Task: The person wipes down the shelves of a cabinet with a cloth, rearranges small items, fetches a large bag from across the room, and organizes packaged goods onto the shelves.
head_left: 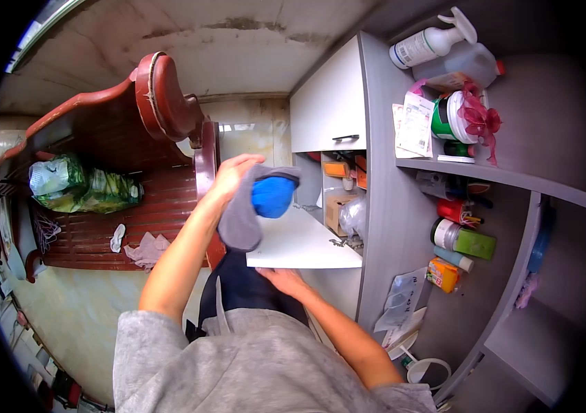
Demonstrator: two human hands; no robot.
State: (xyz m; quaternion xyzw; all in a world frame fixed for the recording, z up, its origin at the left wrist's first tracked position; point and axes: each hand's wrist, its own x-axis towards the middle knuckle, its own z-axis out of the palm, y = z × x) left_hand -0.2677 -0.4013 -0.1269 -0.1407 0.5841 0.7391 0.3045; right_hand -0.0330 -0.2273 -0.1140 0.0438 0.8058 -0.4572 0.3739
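Head view: my left hand (232,176), raised between settee and cabinet, its grip closed on a soft grey-and-blue item (243,210), grey part hanging down, blue part toward the cabinet; my right hand (283,282), lower, at the near edge of a white door (300,242), which stands open, fingers partly hidden, so how wide that grip is I cannot tell.

Beside the door, the open compartment: one orange item (336,168); one cardboard box (335,212); one clear plastic bag (353,219).

To my right, upper shelf (506,177): one white spray bottle (422,48); one translucent jug (461,63), red-capped; one tub (452,117) with a pink ribbon (480,118); papers (414,125) beside it; below, one green box (474,244), one orange packet (443,274).

To my left: one red-brown wooden settee (93,241), bearing one green bag (100,191) and one pinkish cloth (147,250).
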